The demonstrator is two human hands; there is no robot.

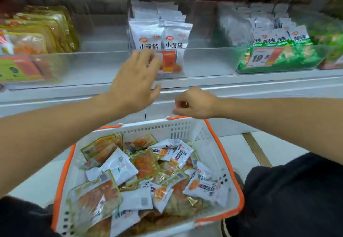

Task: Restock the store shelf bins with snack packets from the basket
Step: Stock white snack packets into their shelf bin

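Observation:
A white basket with an orange rim [187, 128] stands on the floor in front of me. It holds several white snack packets [182, 154] and several clear yellow-edged packets [96, 197]. My left hand [136, 80] is raised in front of the middle clear shelf bin [204, 62], fingers spread, holding nothing. White packets [160, 32] stand upright in that bin. My right hand [194, 103] hovers just above the basket's far rim with its fingers curled in; nothing shows in it.
A bin of yellow-edged packets [37, 32] sits at the left. A bin of green and white packets [278, 51] with a price tag sits at the right. The white shelf edge [259, 86] runs across. My knees in dark trousers flank the basket.

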